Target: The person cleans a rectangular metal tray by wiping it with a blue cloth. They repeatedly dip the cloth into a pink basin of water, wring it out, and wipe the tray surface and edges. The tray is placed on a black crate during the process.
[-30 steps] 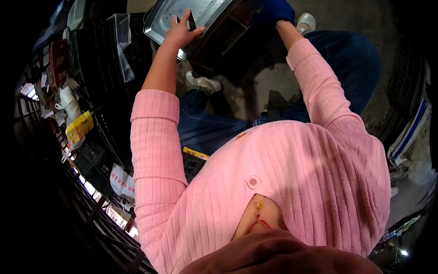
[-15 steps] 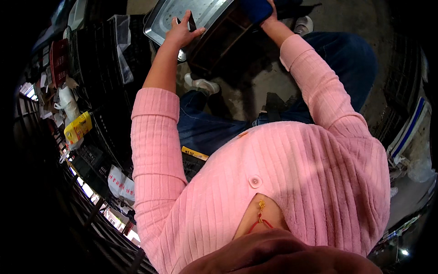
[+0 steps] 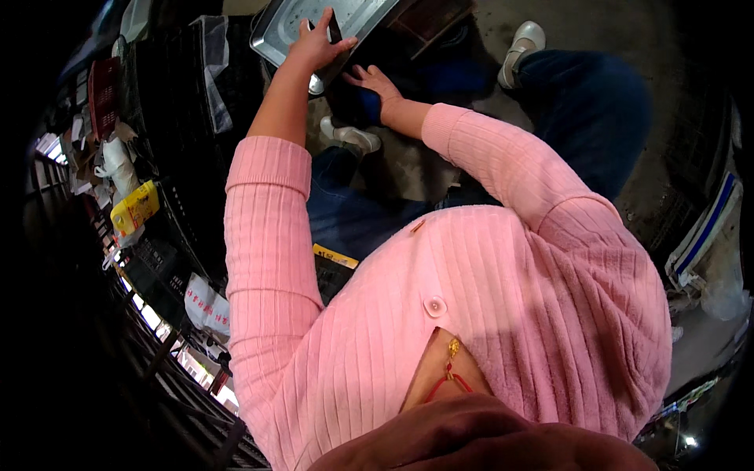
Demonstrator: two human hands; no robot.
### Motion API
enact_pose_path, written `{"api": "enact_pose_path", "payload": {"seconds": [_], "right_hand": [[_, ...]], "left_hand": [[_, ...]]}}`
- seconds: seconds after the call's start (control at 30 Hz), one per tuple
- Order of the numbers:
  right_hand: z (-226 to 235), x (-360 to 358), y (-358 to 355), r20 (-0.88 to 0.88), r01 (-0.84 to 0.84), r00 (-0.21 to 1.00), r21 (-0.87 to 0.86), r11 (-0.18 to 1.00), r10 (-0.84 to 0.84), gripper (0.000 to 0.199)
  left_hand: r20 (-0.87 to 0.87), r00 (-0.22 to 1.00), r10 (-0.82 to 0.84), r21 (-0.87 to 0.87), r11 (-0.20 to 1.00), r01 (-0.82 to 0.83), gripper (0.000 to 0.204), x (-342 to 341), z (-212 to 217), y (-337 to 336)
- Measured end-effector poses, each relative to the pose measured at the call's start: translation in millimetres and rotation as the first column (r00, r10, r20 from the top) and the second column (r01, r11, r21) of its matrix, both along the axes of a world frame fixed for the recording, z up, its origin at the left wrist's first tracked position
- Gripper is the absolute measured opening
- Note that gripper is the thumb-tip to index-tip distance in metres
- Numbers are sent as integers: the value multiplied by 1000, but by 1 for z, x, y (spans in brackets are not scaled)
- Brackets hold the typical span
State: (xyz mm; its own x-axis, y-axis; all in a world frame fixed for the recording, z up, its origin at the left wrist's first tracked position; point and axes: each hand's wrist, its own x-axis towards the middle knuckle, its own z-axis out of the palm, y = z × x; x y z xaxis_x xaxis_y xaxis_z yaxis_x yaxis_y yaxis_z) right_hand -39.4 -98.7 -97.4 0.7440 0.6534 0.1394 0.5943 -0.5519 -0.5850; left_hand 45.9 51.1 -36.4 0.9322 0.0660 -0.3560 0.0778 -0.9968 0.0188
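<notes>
A metal tray [image 3: 287, 30] is at the top; at its near edge the left hand [image 3: 317, 49] spreads its fingers around a dark flat thing [image 3: 335, 30], grip I cannot tell. The right hand [image 3: 377, 85] extends open fingers beside a blue thing [image 3: 365, 102].

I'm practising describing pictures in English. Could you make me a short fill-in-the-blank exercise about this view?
1. The ____ hand is over the silvery tray.
2. The right hand belongs to an arm in a ____-coloured sleeve.
3. The shoes are ____ in colour.
4. The yellow package appears on the ____ side of the picture.

Missing words: left; pink; white; left.
</notes>
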Motion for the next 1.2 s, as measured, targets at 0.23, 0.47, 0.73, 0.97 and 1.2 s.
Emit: {"api": "enact_pose_path", "payload": {"seconds": [0.23,0.47,0.73,0.97,1.2], "right_hand": [[-9,-15,2,179,-144,974,21,989,138,49],[-35,24,-24,141,31,989,74,997,-41,47],[-5,74,-68,263,160,951,39,986,-165,19],[-16,29,-24,121,-28,993,149,988,10,39],[-30,5,0,64,-103,993,80,991,98,49]], "left_hand": [[-121,989,85,-101,990,-97,96,4,6,4],[-131,989,71,-62,995,-79,95,9,9,2],[-80,994,79,-101,991,-87,95,3,15,-7],[-81,996,35,-55,998,-40,95,5,22,-14],[-103,993,53,-50,997,-59,96,7,19,-11]]}}
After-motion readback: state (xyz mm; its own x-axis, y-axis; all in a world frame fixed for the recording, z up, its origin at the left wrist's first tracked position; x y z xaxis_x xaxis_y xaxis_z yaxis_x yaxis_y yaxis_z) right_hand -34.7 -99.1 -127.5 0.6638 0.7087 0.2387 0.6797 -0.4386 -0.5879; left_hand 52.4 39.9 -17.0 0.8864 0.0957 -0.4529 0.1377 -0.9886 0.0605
